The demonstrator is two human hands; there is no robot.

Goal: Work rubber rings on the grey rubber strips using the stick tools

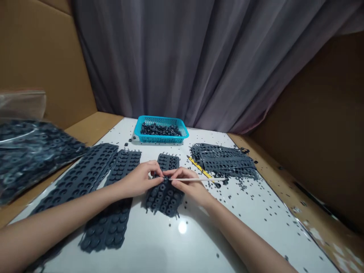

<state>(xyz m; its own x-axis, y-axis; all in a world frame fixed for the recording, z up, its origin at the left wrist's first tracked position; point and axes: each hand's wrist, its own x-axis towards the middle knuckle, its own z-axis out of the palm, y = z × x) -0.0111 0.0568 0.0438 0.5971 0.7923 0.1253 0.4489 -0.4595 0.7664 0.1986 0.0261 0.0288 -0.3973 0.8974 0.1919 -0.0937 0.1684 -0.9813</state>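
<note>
A dark grey moulded rubber sheet (165, 203) with rows of round ring-shaped parts lies on the white table in front of me. Over its middle, my left hand (146, 178) pinches at the sheet with thumb and index finger; the small spot between the fingertips is hidden. My right hand (189, 184) holds a thin white stick (204, 179) between thumb and fingers. One end of the stick is at the sheet by my left fingertips, and the other points right. Both hands nearly meet there.
Long rubber sheets (106, 227) lie to the left, beside a clear bag of black parts (34, 151). A blue basket (162, 139) of small black parts stands at the back. Punched-out sheets (224, 159), a yellow cutter-like tool (199, 167) and scattered black bits are to the right.
</note>
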